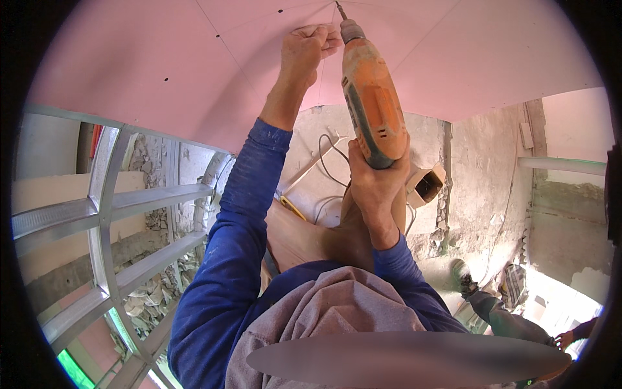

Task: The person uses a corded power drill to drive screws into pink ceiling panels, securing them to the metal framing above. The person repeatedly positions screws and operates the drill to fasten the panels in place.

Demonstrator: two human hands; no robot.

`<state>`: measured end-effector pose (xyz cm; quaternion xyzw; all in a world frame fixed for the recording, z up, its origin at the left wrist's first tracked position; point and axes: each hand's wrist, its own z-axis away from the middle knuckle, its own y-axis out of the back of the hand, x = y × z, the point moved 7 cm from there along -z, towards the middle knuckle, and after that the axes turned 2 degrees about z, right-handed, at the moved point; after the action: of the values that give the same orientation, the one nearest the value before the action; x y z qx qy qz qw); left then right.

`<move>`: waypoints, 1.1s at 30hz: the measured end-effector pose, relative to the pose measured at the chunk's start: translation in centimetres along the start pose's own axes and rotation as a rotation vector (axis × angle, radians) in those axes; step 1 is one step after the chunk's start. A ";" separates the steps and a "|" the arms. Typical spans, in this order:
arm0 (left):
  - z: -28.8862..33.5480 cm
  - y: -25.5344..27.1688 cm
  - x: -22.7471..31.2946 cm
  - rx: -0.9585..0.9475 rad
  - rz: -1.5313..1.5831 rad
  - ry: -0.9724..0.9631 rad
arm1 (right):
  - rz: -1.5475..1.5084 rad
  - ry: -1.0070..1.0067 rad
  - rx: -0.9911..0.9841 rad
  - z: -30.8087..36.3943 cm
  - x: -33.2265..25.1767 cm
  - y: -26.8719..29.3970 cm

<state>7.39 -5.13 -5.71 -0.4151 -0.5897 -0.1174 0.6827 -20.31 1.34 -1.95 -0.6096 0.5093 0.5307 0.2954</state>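
My right hand (382,194) is wrapped round the grip of an orange and black power drill (372,97), dusty and pointing up and away from me. Its thin bit (341,11) reaches the pink plasterboard (162,52) at the top of the view. Just left of the chuck, my left hand (306,55) is raised close to the board with its fingers curled together. Whatever those fingers pinch, if anything, is too small or hidden. Dark screw dots and thin lines mark the board.
A metal stud frame (100,217) stands at the left, with rubble (155,295) behind it. An open cardboard box (426,186) and a dark cable (332,162) lie below. At lower right, another person's leg (502,318) and hand (565,340) show.
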 end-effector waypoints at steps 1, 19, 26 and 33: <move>0.0 0.0 0.0 -0.006 0.010 0.000 | -0.008 -0.003 0.002 0.0 0.0 0.0; 0.1 -0.2 0.1 -0.021 -0.007 -0.024 | 0.042 0.029 0.000 0.1 -0.2 -0.2; 0.2 -0.2 0.1 -0.009 -0.030 -0.023 | 0.042 -0.003 -0.003 0.1 -0.3 -0.1; 0.0 -0.2 -0.2 -0.012 0.005 -0.022 | 0.057 0.026 0.000 0.0 -0.4 0.0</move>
<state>7.20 -5.33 -5.83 -0.4220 -0.5953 -0.1149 0.6741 -20.27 1.50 -1.58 -0.6018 0.5302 0.5310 0.2733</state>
